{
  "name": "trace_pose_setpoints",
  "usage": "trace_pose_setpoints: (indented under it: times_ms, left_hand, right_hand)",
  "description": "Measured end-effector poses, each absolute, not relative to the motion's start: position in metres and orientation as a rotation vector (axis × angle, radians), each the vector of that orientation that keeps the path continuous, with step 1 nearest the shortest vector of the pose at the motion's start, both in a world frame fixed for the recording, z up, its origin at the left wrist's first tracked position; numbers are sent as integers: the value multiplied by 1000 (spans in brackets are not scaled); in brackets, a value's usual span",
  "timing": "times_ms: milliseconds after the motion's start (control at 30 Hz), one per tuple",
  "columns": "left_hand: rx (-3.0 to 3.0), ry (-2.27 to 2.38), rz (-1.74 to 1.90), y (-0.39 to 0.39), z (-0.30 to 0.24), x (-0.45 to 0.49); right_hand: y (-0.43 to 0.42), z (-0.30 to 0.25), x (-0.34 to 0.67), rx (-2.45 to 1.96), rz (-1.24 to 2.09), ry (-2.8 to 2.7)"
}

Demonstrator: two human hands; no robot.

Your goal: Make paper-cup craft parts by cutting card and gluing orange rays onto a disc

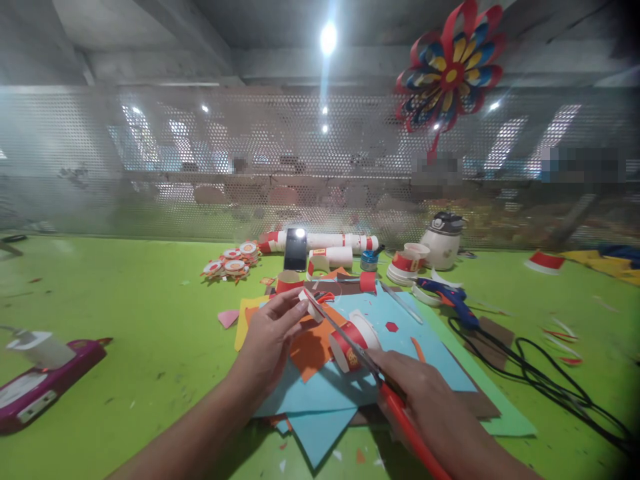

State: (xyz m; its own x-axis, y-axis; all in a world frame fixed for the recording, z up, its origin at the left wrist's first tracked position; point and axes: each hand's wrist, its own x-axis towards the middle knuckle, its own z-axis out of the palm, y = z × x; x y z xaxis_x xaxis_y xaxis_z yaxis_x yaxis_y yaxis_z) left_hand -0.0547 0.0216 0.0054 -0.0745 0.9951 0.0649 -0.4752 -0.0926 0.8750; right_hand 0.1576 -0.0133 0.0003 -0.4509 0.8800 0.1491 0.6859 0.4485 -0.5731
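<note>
My left hand [273, 330] pinches a small white and red paper cup piece [311, 305] between thumb and fingers. My right hand [420, 387] is closed around the red handles of a pair of scissors [357, 350], whose blades reach up and left to the piece. Whether the blades are parted there I cannot tell. Below the blades a red and white paper cup [353, 343] lies on its side, partly hidden by the scissors. Under it are an orange paper sheet [313, 350] and light blue paper [400, 373].
A blue glue gun [450, 300] with a black cord lies right. Behind stand a phone [295, 250], rolled cups [330, 241], a blue bottle [369, 260] and a white jug [443, 243]. Paper flowers [233, 261] sit back left; a purple power strip [50, 380] lies left.
</note>
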Motion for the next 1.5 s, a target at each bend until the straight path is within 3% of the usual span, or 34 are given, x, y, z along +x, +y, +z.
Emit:
trace_pose_setpoints:
  times_ms: [1500]
  left_hand:
    - [907,906,1547,17,5,-46]
  right_hand:
    - [-15,-5,155,-1258,603,-2241]
